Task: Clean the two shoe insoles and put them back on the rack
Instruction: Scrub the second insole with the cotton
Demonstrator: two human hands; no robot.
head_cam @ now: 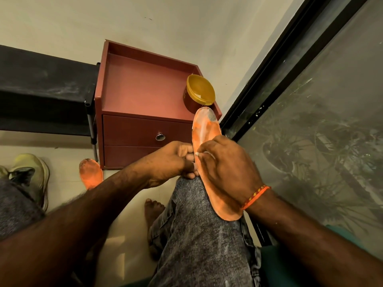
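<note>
One head-worn wide-angle camera looks steeply down from close above the person's knee [199, 235], facing a red cabinet [145, 96] at the far wall; edges seem bent.

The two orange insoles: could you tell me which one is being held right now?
The insole on the knee, gripped by the left hand and right hand. The other insole lies untouched on the floor.

Dim warm light, wide-angle bowing (edges)

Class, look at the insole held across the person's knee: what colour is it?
Orange, with whitish-grey worn patches near its toe end; the insole shows best in the head view.
</note>
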